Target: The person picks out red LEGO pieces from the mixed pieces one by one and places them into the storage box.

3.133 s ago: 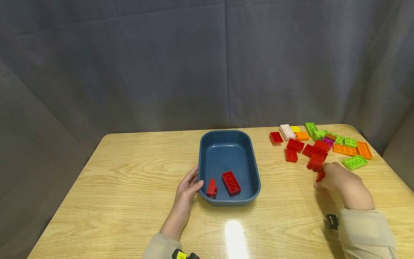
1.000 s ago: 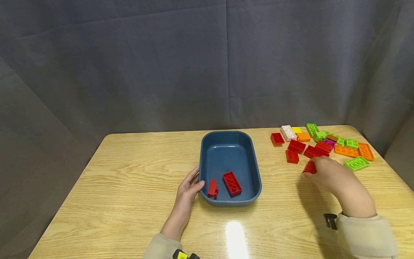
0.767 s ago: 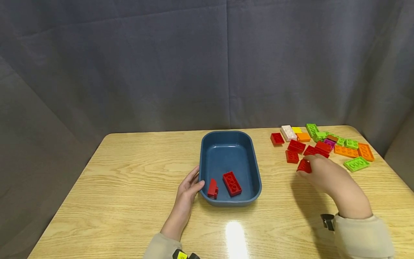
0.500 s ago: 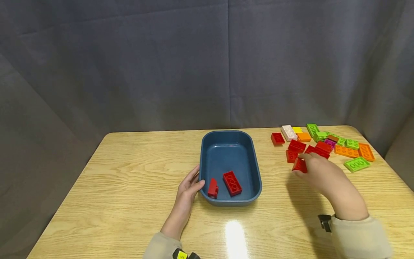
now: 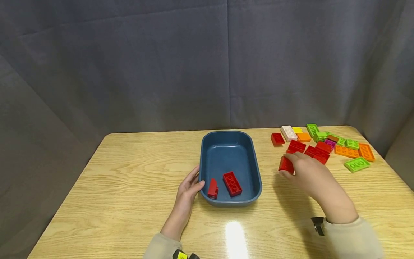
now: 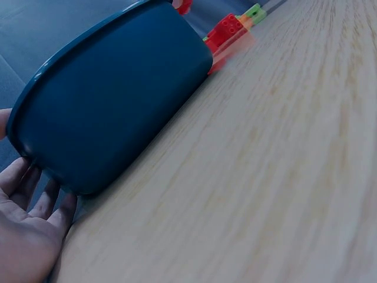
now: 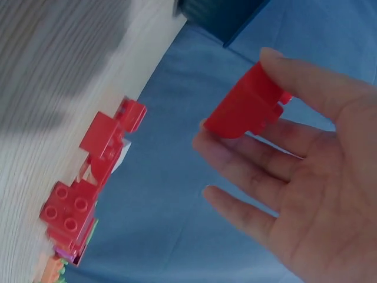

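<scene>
A dark blue plastic bin [image 5: 229,203] stands near the middle of the table, holding a small red block [image 5: 212,189] and a longer red brick [image 5: 232,184] with its hollow side up. At the bin's near left corner, my left hand [image 5: 187,192] has its thumb over the rim and its fingers against the outer wall. My right hand [image 5: 310,176] pinches a red toy brick [image 7: 244,106] with a curved side between thumb and fingers. It hangs above the table, right of the bin, casting a shadow. Just behind that hand lie several red bricks [image 5: 317,153].
Beyond the right hand, along the table's far right, sit orange bricks [image 5: 346,151], green bricks [image 5: 357,164], a white brick [image 5: 289,133] and a yellow brick [image 5: 297,130]. One red brick [image 5: 277,139] lies apart near the back edge. A grey curtain [image 5: 168,72] hangs behind the table.
The right hand has lifted a red brick from the near side of the pile and carried it left towards the bin. The left hand and the bin have stayed put.
</scene>
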{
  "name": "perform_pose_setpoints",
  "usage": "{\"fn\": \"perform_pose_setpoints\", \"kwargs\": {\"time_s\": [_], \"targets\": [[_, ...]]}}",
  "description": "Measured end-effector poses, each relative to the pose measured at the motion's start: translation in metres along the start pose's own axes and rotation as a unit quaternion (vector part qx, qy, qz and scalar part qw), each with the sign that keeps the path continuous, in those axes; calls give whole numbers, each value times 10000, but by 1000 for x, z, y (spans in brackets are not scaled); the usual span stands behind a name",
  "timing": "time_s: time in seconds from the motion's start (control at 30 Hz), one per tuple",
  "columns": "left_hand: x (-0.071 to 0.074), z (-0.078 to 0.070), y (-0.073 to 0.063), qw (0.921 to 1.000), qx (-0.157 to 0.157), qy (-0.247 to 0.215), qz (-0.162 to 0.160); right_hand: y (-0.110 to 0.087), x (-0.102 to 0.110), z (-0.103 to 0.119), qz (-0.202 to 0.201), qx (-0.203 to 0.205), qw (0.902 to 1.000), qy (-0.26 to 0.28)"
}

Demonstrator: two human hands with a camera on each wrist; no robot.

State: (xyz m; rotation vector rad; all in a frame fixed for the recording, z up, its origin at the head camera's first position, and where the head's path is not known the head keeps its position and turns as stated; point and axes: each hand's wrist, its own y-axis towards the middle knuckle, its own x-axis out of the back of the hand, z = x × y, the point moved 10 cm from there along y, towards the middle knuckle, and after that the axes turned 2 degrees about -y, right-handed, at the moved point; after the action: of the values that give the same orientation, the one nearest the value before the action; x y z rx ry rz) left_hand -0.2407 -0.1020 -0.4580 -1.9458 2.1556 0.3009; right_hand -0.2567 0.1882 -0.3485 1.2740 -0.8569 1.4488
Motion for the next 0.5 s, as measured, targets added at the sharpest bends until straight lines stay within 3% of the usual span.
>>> {"fn": "perform_pose_setpoints", "kwargs": {"time_s": [0.23, 0.5], "targets": [[0, 0, 0, 10000, -24, -4, 17, -1, 6, 22, -364, 407, 9984, -116], [-1, -1, -1, 10000, -39, 7, 13, -4, 13, 45, -969, 1002, 9901, -169]]}}
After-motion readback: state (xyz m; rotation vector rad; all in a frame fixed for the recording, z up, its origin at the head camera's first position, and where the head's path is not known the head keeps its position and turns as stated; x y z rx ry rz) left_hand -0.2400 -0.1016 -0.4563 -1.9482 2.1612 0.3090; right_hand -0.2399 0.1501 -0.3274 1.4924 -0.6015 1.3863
